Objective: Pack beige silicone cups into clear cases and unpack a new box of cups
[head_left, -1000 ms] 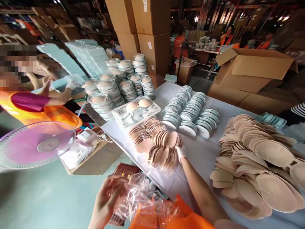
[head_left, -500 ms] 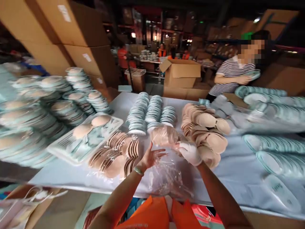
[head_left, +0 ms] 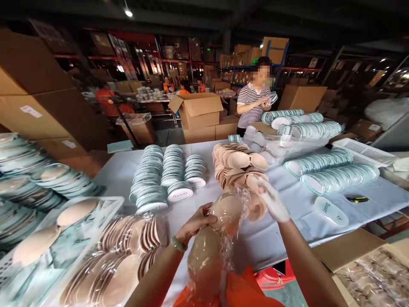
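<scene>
Table: white-covered worktable (head_left: 297,213) carrying rows of round teal-rimmed cases (head_left: 166,175) and a heap of beige pads (head_left: 238,164).
Bag: clear plastic bag of beige moulded pads (head_left: 212,238), held upright above the table's near edge.
Left hand (head_left: 194,224): bare, fingers clamped on the bag's middle.
Right hand (head_left: 271,200): white-gloved, blurred, apparently pinching the bag's top corner.
Risk: thin film could tear or slip, likely spilling pads floorward.

A single head-worn view looks forward and down from close above the white cloth-covered tabletop (head_left: 297,200), facing across it toward stacked brown cardboard boxes (head_left: 198,111) and distant warehouse shelving (head_left: 143,55).
</scene>
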Motion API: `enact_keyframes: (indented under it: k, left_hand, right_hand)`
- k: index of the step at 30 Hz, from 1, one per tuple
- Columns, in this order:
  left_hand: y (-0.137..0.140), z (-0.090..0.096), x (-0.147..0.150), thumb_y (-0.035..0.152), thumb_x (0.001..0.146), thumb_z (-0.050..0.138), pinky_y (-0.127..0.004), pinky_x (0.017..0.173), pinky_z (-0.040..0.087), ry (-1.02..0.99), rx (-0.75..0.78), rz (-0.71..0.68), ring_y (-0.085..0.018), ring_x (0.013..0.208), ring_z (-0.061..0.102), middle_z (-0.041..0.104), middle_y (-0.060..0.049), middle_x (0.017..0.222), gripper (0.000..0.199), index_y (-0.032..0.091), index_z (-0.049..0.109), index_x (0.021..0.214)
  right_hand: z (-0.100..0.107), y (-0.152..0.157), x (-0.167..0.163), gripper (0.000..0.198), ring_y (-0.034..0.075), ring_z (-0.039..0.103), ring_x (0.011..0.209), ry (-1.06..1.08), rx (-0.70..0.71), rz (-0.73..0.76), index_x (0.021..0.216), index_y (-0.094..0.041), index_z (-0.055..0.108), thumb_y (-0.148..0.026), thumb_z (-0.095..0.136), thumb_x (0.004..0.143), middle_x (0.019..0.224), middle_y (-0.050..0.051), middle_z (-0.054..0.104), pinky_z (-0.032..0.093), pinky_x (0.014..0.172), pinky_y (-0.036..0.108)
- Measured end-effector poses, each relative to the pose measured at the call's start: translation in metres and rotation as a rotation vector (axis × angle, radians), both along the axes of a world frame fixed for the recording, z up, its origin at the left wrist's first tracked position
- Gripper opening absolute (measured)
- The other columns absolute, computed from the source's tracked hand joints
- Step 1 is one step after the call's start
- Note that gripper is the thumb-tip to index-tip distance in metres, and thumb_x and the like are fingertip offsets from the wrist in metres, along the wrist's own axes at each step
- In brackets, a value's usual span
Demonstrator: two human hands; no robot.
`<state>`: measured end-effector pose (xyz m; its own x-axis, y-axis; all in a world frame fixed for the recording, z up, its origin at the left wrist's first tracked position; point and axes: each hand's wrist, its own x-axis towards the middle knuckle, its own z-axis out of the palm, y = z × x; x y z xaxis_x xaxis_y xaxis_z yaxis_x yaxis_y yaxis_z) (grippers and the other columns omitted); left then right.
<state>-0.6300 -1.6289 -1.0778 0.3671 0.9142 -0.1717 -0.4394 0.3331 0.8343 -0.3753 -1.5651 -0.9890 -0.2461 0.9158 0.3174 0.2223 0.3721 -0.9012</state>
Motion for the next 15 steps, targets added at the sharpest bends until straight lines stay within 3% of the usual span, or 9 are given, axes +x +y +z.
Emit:
enact_keyframes:
  k: [1,3,5,7,8,10,11,13,15]
  left_hand:
    - [0.000,0.004,-0.004,0.033,0.056,0.097,-0.036,0.084,0.057,0.004,0.002,0.025,-0.028,0.092,0.072,0.080,-0.011,0.106,0.062,0.014,0.077,0.112]
    - [0.000,0.009,-0.012,0.028,0.053,0.097,-0.037,0.084,0.057,0.015,-0.001,0.073,-0.030,0.092,0.072,0.079,-0.011,0.104,0.060,0.014,0.078,0.108]
    - [-0.002,0.010,-0.020,0.027,0.052,0.098,-0.037,0.081,0.057,0.018,-0.022,0.160,-0.029,0.089,0.073,0.080,-0.011,0.098,0.054,0.014,0.078,0.101]
    - [-0.008,0.004,-0.027,0.036,0.052,0.098,-0.035,0.076,0.056,0.004,-0.054,0.292,-0.027,0.081,0.073,0.078,-0.008,0.085,0.050,0.014,0.078,0.093]
    - [-0.012,0.000,-0.030,0.041,0.052,0.097,-0.035,0.074,0.056,-0.007,-0.069,0.366,-0.026,0.078,0.072,0.077,-0.007,0.080,0.050,0.015,0.077,0.089]
    - [-0.019,-0.007,-0.036,0.051,0.052,0.095,-0.035,0.073,0.056,-0.029,-0.093,0.514,-0.026,0.076,0.073,0.075,-0.005,0.076,0.052,0.018,0.074,0.087]
    - [-0.023,-0.010,-0.037,0.053,0.052,0.095,-0.035,0.074,0.057,-0.035,-0.101,0.584,-0.026,0.077,0.073,0.075,-0.004,0.077,0.053,0.019,0.073,0.087]
    - [-0.029,-0.012,-0.038,0.053,0.052,0.095,-0.034,0.077,0.057,-0.031,-0.109,0.697,-0.024,0.078,0.073,0.076,-0.004,0.082,0.054,0.020,0.072,0.088]
    - [-0.034,-0.009,-0.035,0.049,0.055,0.096,-0.033,0.079,0.056,-0.006,-0.105,0.761,-0.021,0.078,0.072,0.077,-0.003,0.086,0.054,0.019,0.071,0.092]
  right_hand:
    - [0.003,0.016,-0.005,0.048,0.022,0.072,0.093,-0.007,-0.037,-0.020,0.105,-0.025,0.081,-0.064,0.073,0.078,0.111,0.008,0.078,0.060,0.087,0.039]
    - [0.009,0.035,-0.025,0.041,0.023,0.070,0.081,-0.079,-0.062,0.090,0.078,-0.023,0.079,-0.064,0.080,0.070,0.085,0.007,0.077,0.059,0.080,0.039]
    - [0.014,0.038,-0.046,0.032,0.020,0.065,0.071,-0.041,0.013,0.135,0.065,-0.023,0.074,-0.053,0.083,0.072,0.071,0.004,0.071,0.057,0.075,0.038]
    - [0.012,0.031,-0.060,0.024,0.020,0.067,0.078,0.249,0.041,0.104,0.069,-0.025,0.072,-0.046,0.081,0.077,0.076,0.001,0.072,0.058,0.081,0.039]
    - [0.009,0.027,-0.062,0.024,0.021,0.069,0.083,0.457,-0.014,0.081,0.072,-0.027,0.070,-0.047,0.081,0.077,0.081,0.000,0.073,0.059,0.084,0.042]
    - [-0.004,0.024,-0.063,0.032,0.022,0.071,0.092,0.792,-0.236,0.006,0.076,-0.027,0.066,-0.055,0.082,0.071,0.090,-0.002,0.074,0.060,0.088,0.046]
    - [-0.013,0.023,-0.064,0.038,0.022,0.071,0.095,0.853,-0.342,-0.054,0.080,-0.028,0.065,-0.060,0.081,0.067,0.095,-0.001,0.074,0.061,0.087,0.046]
    - [-0.032,0.020,-0.068,0.047,0.023,0.072,0.092,0.684,-0.448,-0.125,0.092,-0.027,0.067,-0.068,0.074,0.069,0.103,0.003,0.075,0.062,0.077,0.042]
    - [-0.050,0.010,-0.078,0.047,0.022,0.069,0.077,0.301,-0.400,-0.036,0.096,-0.024,0.069,-0.065,0.070,0.074,0.093,0.006,0.075,0.058,0.067,0.036]
